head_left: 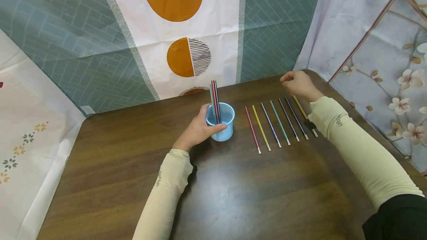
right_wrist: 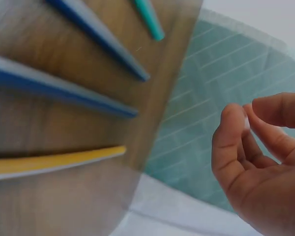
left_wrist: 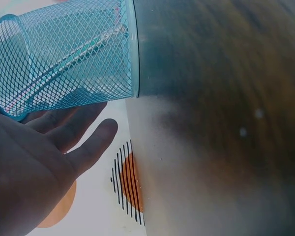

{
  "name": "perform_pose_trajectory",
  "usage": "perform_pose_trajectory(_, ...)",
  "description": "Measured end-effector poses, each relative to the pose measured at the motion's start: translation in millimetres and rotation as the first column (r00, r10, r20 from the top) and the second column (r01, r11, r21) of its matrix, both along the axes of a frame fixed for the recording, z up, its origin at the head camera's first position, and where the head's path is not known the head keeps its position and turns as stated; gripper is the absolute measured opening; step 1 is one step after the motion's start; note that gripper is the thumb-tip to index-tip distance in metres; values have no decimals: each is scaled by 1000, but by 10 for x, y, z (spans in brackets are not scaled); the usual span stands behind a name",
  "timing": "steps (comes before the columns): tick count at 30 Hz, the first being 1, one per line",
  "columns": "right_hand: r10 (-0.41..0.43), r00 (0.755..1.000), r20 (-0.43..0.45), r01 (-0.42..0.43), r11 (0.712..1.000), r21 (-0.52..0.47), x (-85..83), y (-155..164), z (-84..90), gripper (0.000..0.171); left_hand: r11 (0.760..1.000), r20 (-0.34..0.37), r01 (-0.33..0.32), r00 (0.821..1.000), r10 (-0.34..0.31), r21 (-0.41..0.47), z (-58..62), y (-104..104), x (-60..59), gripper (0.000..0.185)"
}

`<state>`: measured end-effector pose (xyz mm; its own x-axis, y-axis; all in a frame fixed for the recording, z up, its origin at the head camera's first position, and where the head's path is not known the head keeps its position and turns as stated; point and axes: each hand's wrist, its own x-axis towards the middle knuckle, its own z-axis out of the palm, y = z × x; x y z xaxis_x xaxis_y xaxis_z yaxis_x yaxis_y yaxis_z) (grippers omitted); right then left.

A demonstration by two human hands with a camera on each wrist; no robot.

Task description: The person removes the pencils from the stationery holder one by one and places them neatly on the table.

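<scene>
My left hand [head_left: 199,129] grips a light blue mesh pencil cup [head_left: 227,130], thumb across its near side and other fingers round the back. In the left wrist view the cup [left_wrist: 69,54] shows its mesh wall. A bunch of pencils [head_left: 215,99], green, red and dark, stands upright in it, leaning on the rim. My right hand [head_left: 300,84] hovers past the far end of the rightmost yellow pencil [head_left: 300,106]. Its fingers curl loosely with nothing between them, as the right wrist view shows the hand [right_wrist: 260,167] apart from the yellow pencil [right_wrist: 64,161].
Several pencils lie in a spaced row right of the cup, eraser ends towards me, from a red pencil [head_left: 252,129] through a green pencil [head_left: 279,121] to the yellow one. The brown table [head_left: 133,180] ends at a patterned cloth [head_left: 273,29] behind and a flowered curtain [head_left: 393,84] at right.
</scene>
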<state>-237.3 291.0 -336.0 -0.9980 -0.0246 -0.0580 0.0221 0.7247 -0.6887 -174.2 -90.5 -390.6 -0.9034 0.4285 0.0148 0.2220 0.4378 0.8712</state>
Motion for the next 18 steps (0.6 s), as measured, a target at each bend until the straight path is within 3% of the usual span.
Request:
perform_pose_trajectory(8, 108, 993, -51, -110, 994, -25, -71, -476, 215, 25, 1000, 21, -4, 1000, 4, -5, 33, -5, -52, 93)
perform_pose_trajectory(18, 303, 944, -132, -312, 948, -56, -94, -1179, 319, 36, 1000, 32, -20, 999, 20, 7, 55, 24, -38, 94)
